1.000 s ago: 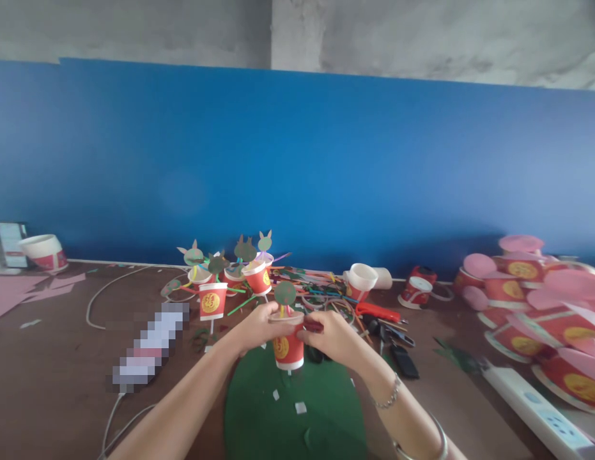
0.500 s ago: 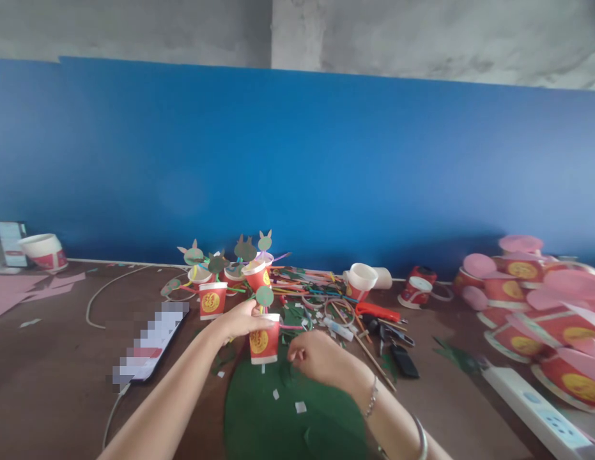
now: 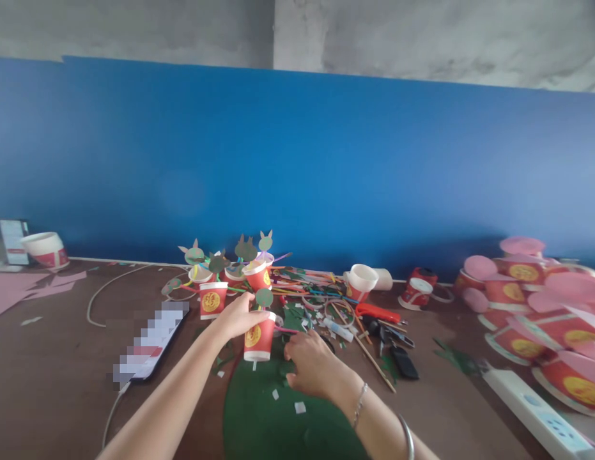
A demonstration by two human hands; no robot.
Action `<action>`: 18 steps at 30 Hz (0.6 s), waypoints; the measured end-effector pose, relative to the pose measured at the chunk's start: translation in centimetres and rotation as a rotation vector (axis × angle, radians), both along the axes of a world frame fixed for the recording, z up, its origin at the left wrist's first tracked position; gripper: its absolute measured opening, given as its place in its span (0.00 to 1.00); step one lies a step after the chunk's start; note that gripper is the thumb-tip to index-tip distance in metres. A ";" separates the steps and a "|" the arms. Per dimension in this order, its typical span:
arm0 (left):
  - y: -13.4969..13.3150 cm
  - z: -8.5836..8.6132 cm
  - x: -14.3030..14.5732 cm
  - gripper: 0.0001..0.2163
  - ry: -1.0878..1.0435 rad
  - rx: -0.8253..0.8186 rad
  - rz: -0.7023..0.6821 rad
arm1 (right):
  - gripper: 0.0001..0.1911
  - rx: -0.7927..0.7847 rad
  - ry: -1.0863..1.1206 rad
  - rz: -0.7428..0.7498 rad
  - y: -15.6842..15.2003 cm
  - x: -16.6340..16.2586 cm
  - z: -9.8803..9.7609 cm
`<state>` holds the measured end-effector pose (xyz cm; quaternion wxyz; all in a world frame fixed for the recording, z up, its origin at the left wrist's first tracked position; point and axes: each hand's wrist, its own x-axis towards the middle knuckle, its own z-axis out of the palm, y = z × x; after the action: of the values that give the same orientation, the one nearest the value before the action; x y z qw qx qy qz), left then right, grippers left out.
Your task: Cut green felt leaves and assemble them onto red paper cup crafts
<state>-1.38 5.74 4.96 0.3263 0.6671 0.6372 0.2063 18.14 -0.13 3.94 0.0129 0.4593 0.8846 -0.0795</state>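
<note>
My left hand (image 3: 239, 316) is closed on a red paper cup (image 3: 260, 338) with a yellow emblem. The cup tilts slightly over dark green paper (image 3: 278, 425). A round green paper piece (image 3: 264, 298) stands above its rim on a thin green stem. Out of the cup's right side runs a pink stick (image 3: 288, 330) toward my right hand (image 3: 311, 361). Beneath the cup a short pale stick end shows. My right hand is beside the cup, its fingers bent, with a gap between thumb and fingertips. Nothing is visible in that gap.
Behind stand cups with paper animal heads (image 3: 218, 262) and a pile of coloured sticks (image 3: 301, 281). To the left lies a phone (image 3: 158, 345) on a cable. At right are a glue stick (image 3: 339, 329), keys (image 3: 405, 363), a power strip (image 3: 537, 409) and heaped pink-and-red cups (image 3: 522, 291).
The cup in my left hand has shifted slightly left and tilted more. My right hand has moved a little left and its fingers have spread apart.
</note>
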 end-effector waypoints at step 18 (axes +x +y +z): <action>-1.1 1.0 1.8 0.18 0.176 0.464 0.000 | 0.11 0.114 -0.063 0.025 -0.1 -0.6 -0.4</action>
<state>0.42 4.66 5.99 0.1075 0.7397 0.5985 0.2882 17.58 -0.19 3.58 0.0156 0.4503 0.8926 -0.0143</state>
